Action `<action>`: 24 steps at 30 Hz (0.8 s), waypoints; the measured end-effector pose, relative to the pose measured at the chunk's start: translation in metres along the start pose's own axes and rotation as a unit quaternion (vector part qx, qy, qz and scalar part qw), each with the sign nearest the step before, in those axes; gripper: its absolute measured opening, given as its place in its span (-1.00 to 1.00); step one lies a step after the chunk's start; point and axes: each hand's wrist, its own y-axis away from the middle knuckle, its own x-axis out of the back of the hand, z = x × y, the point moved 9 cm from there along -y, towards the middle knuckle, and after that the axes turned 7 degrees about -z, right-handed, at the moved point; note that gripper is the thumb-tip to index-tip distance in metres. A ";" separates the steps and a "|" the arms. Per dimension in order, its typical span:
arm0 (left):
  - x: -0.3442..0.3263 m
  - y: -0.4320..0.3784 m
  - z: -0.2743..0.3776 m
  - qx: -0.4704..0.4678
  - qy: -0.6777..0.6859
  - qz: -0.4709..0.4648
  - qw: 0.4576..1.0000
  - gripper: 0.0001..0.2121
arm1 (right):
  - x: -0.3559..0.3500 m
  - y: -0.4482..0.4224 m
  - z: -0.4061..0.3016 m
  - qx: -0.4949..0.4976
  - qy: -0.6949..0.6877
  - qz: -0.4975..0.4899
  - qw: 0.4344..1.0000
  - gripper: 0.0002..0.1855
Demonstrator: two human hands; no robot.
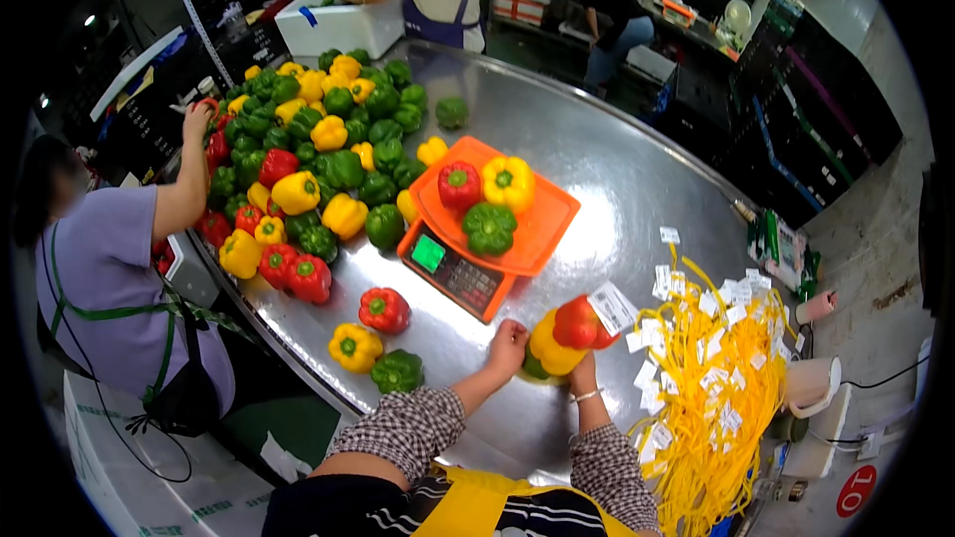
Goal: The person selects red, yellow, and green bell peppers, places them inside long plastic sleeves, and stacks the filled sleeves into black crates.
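Before me a red bell pepper (574, 322), a yellow bell pepper (556, 352) and a green bell pepper (534, 367) sit together in one row. A white printed tag (612, 308) lies against the red one. My right hand (584, 373) holds this group from the near right side, its fingers mostly hidden behind the peppers. At the left side, my left hand (509, 347) has its fingers curled close to the yellow and green peppers. Whether it pinches something thin is not visible. Beyond my hands, an orange digital scale (455, 268) carries a red, a yellow and a green pepper on its pan (548, 216).
A pile of mixed bell peppers (321, 142) covers the steel table's (522, 97) far left. Three loose peppers (384, 311) lie left of my arms. Tagged yellow strips (716, 388) heap at right. A co-worker (119, 261) reaches into the pile; another stands by a foam box (339, 26).
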 end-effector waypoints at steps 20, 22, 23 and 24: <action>-0.010 -0.026 0.161 -0.073 0.252 -0.184 0.947 -0.86 | -0.017 -0.004 -0.160 0.107 -0.327 0.028 0.938 -0.73; -0.011 -0.003 0.202 -0.114 0.261 -0.199 0.937 -0.93 | -0.009 0.007 -0.171 0.150 -0.301 0.036 0.941 -0.67; -0.013 0.008 0.223 -0.134 0.260 -0.212 0.932 -0.94 | -0.002 0.013 -0.178 0.173 -0.280 0.050 0.943 -0.64; -0.013 0.015 0.238 -0.154 0.257 -0.219 0.929 -0.95 | 0.003 0.016 -0.182 0.189 -0.298 0.058 0.934 -0.65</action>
